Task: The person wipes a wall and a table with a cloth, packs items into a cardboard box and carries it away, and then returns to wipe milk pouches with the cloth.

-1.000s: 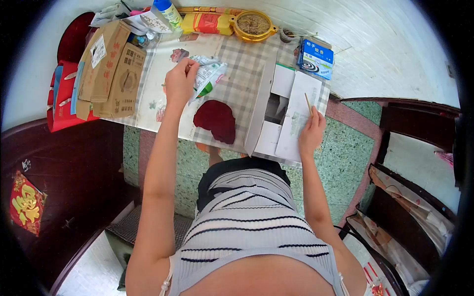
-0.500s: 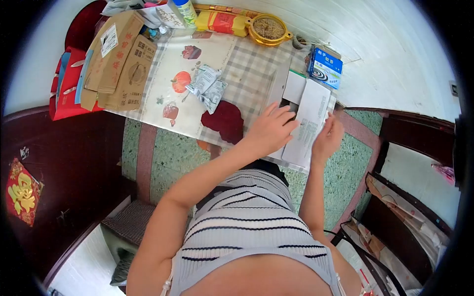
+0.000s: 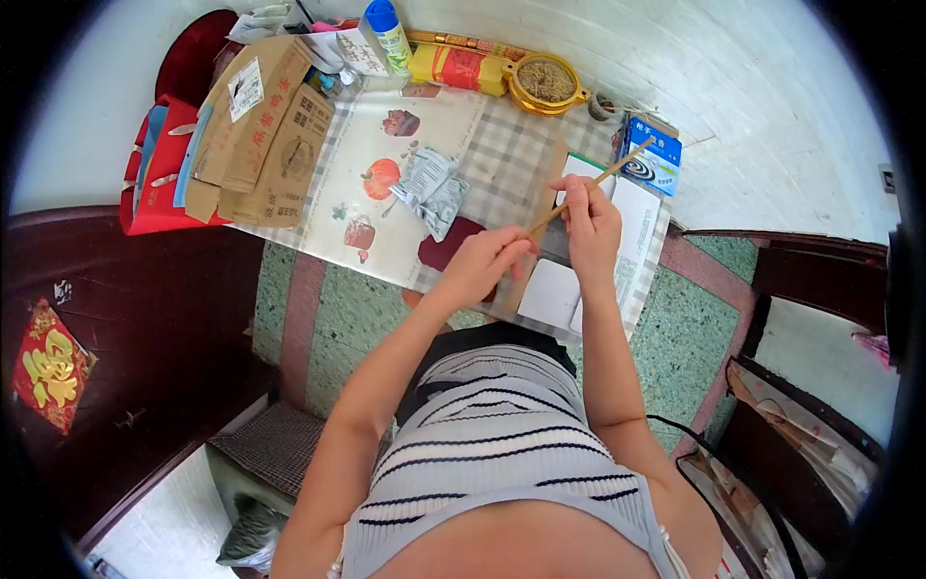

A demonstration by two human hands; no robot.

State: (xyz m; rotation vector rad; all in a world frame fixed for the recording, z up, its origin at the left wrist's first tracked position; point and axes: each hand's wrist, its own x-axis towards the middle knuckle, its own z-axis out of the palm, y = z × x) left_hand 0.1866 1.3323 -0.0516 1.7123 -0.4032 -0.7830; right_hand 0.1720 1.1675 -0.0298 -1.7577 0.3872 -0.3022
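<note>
A thin wooden stick point(image 3: 606, 174) slants up to the right over an open white box point(image 3: 552, 291). My left hand point(image 3: 485, 262) is closed on its lower end, beside a dark red cloth point(image 3: 446, 241). Higher along the stick, my right hand point(image 3: 590, 220) pinches it above the box's right part. Crumpled silver-white packets point(image 3: 431, 188) lie on the tablecloth left of the box, against the cloth. Part of the box's inside is hidden behind my right hand.
Cardboard boxes point(image 3: 280, 154) and a red bag point(image 3: 154, 179) are at the left. Along the back are a spray can point(image 3: 389, 39), a yellow package point(image 3: 461, 69), a gold bowl point(image 3: 544, 83) and a small pot point(image 3: 602, 106). A blue box point(image 3: 653, 159) lies at the right.
My left hand has left the packets, moved right and taken the stick's lower end. The stick, in my right hand throughout, is now held over the box. The packets now lie on the table.
</note>
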